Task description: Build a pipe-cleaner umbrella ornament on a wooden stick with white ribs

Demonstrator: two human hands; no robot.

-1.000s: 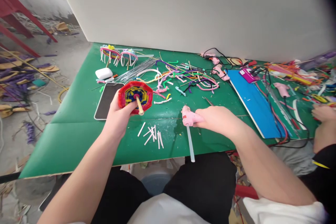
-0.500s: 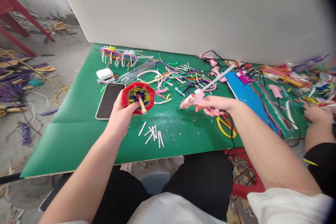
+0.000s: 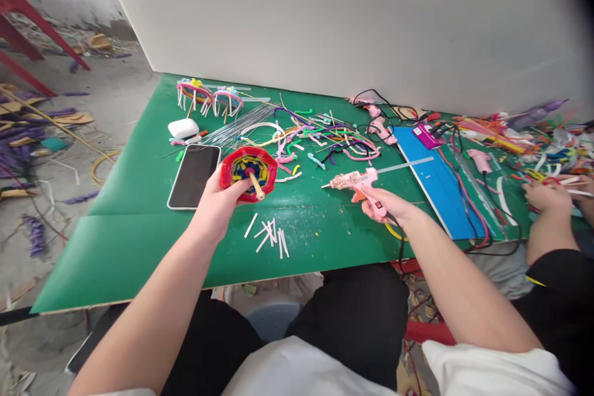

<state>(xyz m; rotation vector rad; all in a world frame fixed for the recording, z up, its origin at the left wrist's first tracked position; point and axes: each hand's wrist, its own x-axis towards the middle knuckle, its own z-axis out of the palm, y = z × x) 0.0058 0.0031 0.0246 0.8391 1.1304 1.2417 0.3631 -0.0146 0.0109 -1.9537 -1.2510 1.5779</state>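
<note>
My left hand [image 3: 214, 204] is closed around a small red pipe-cleaner umbrella [image 3: 248, 171] with a blue and yellow centre and a wooden stick handle pointing toward me. My right hand [image 3: 387, 203] grips the handle of a pink hot glue gun [image 3: 359, 181]. Its nozzle points left toward the umbrella, with a gap between them, and a clear glue stick juts out of its back to the right. Both hands are held over the green table [image 3: 139, 223].
A black phone [image 3: 193, 174] and a white earbud case [image 3: 184, 129] lie left of the umbrella. Two finished umbrellas [image 3: 208, 98] stand at the back. Short white sticks [image 3: 270, 238], loose pipe cleaners [image 3: 320, 136], a blue board [image 3: 434, 179] and another person's hands [image 3: 550, 195] are at the right.
My right hand picked the glue gun up off the table and turned it level, nozzle pointing left toward the umbrella. My left hand kept the umbrella nearly still.
</note>
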